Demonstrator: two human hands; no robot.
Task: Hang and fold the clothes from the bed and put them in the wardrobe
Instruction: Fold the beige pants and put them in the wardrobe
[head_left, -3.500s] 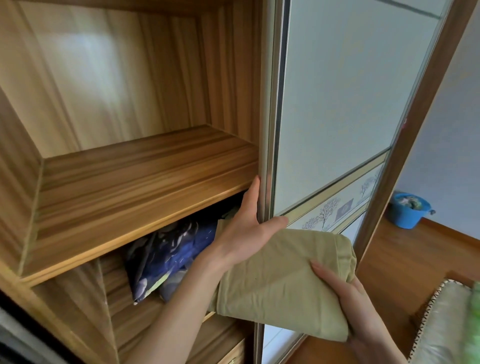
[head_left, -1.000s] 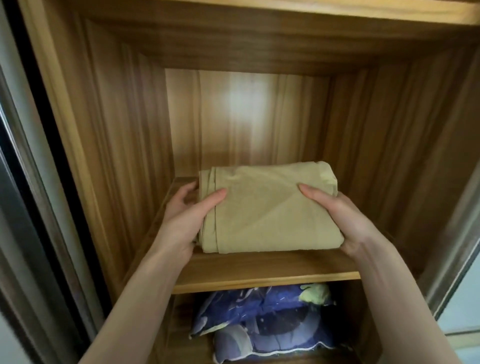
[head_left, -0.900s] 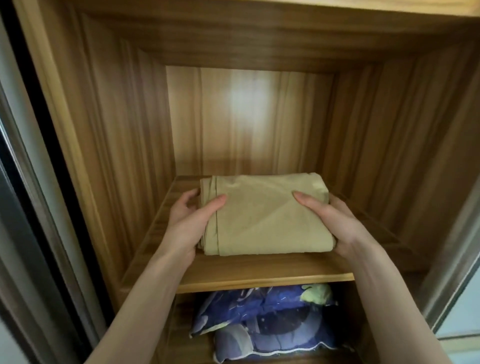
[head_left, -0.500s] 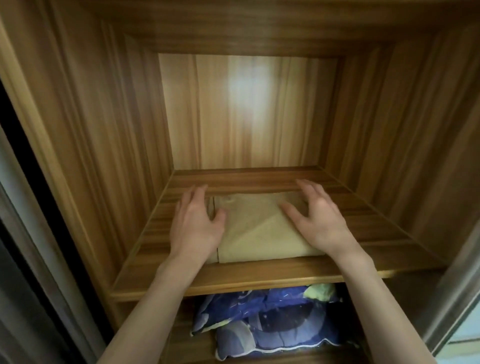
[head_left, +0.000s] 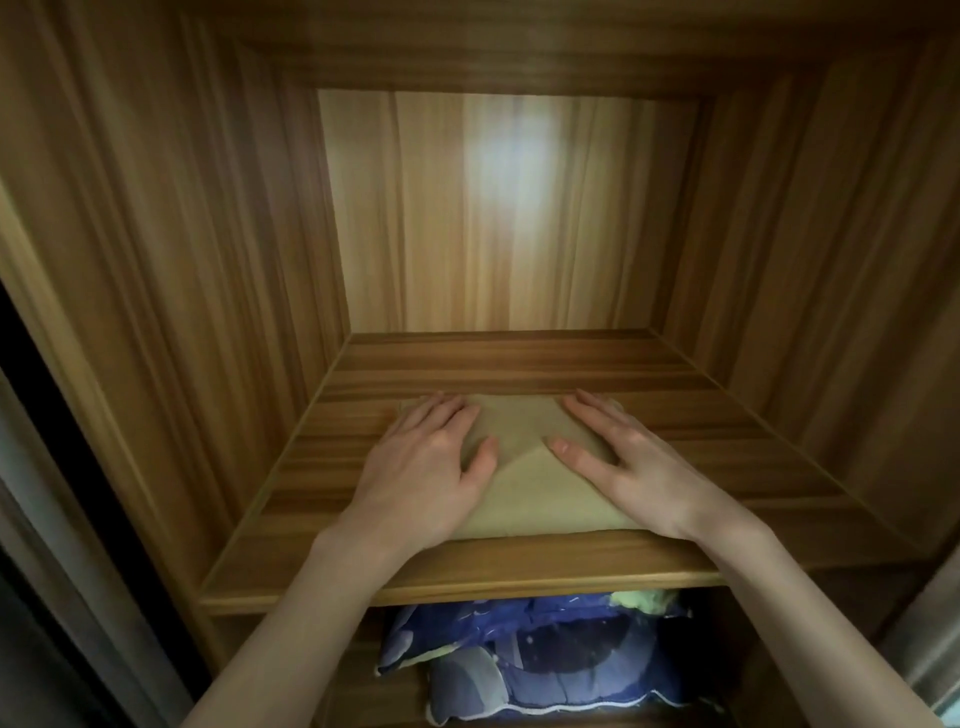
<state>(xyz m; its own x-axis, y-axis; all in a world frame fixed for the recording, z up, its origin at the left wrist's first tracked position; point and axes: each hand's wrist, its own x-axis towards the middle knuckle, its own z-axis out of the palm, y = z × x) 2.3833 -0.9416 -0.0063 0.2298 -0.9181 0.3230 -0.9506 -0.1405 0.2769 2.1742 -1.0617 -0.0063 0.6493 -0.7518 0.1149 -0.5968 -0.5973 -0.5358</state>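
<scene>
The folded khaki garment (head_left: 524, 483) lies near the wardrobe shelf's (head_left: 727, 447) front edge. The left hand (head_left: 423, 467) and right hand (head_left: 623, 462) press flat on it, fingers straight and spread, gripping nothing.

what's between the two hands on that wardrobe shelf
In the head view, only the folded khaki garment shows between the left hand and right hand; both lie flat on it.

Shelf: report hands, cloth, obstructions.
Left hand, right hand flat on cloth. Cloth folded, lying on shelf. Bedding below; nothing in the way.
</scene>
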